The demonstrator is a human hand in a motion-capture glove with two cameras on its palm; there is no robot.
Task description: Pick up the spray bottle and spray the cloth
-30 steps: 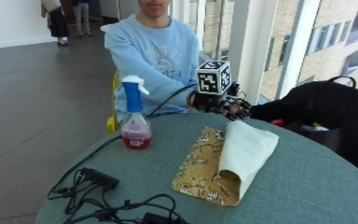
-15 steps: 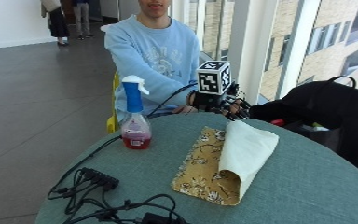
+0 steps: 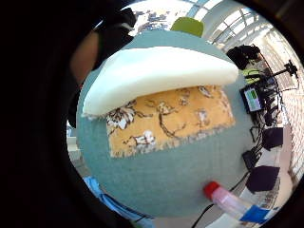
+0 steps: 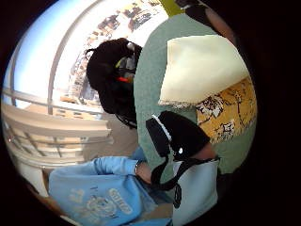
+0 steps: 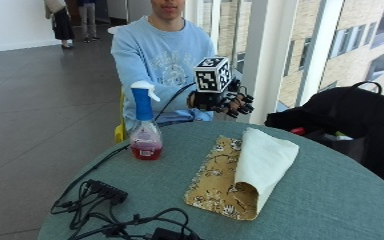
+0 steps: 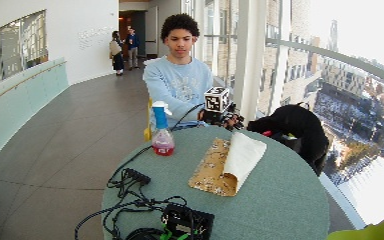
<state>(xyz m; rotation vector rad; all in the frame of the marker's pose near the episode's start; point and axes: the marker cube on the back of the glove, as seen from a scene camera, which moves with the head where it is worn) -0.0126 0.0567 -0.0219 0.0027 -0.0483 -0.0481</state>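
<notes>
My gloved right hand (image 5: 226,101) hung in the air above the table's (image 5: 352,200) far edge, at about 12 o'clock from the cloth (image 5: 242,172). Fingers (image 5: 242,106) loosely curled, grasping nothing. Against the frames of a second and half a second earlier I saw no real change: hand in the same spot, same pose.

Bottle (image 5: 144,125) stood upright on the table, blue sprayer on top, red liquid in the base, at roughly 10 o'clock from the cloth and well apart from my hand. Untouched; same place as before.

Cloth lay flat, its cream side folded over the floral yellow side. No shift there.

Black cables (image 5: 105,210) lay at 8 o'clock from the cloth.
</notes>
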